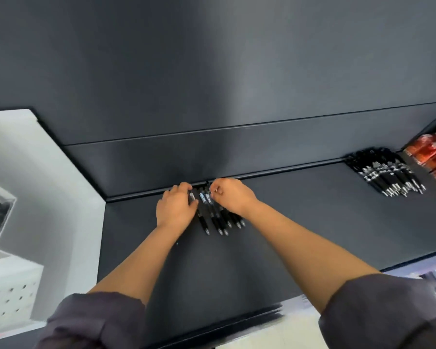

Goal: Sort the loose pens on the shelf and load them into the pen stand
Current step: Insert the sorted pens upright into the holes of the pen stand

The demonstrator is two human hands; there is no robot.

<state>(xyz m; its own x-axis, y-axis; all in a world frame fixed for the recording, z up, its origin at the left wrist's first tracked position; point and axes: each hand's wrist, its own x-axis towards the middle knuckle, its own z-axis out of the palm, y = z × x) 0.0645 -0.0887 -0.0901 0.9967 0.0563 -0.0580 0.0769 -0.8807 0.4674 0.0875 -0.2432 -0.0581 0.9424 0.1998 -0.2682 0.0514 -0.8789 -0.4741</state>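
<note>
shelf (pixel 287 222): a matt, smooth, dark surface is seen | back panel (pixel 212 71): smooth; a soft sheen is shown | pens (pixel 213 217): glossy black plastic; bright metal-like tips | packets (pixel 433 157): glossy red wrap | sleeves (pixel 98 321): matt dark cloth | side panel (pixel 8 295): white, matt, perforated

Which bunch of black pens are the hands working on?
The small row at mid-shelf, with the left hand and right hand on it; the larger pile far right, beside red packets, lies untouched.

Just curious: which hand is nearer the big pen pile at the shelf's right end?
Right. The right hand is left of the pile, at the middle pens; the left hand is farther left.
</note>
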